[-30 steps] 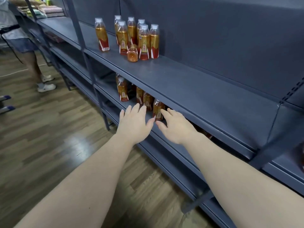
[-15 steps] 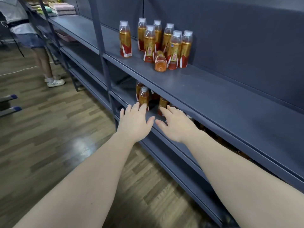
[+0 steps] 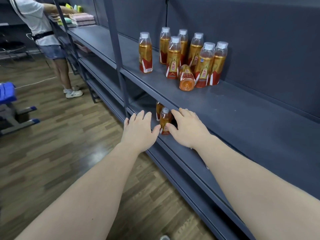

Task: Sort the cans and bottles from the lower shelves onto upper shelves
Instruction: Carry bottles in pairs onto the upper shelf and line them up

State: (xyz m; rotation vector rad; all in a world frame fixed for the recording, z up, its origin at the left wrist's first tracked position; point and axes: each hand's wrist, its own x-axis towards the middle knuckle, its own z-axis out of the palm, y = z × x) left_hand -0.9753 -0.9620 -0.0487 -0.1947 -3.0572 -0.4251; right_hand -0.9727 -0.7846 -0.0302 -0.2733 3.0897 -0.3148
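Grey metal shelving (image 3: 242,118) runs along a wood-plank floor (image 3: 60,135), with the lower shelf (image 3: 183,153) in shadow underneath. Both hands are down at its front edge, centre of the frame. The left hand (image 3: 139,130) and right hand (image 3: 187,129) are both spread flat with relaxed fingers and aren't holding anything. An upright orange bottle (image 3: 165,121) stands on the lower shelf right between the two thumbs, which are up against its base. Can't tell if they actually touch it. A second bottle (image 3: 159,108) peeks out just behind it.

On the upper shelf, a bunch of upright bottles (image 3: 190,54) stands right of centre, one tipped-over bottle (image 3: 186,78) lies in front of them, and a lone bottle (image 3: 145,52) stands to their left. Upper left, another person (image 3: 46,32) stands by folded towels (image 3: 83,19).

Half a second ago the front bottle showed above the left hand's fingertips. Now it sits between the hands.
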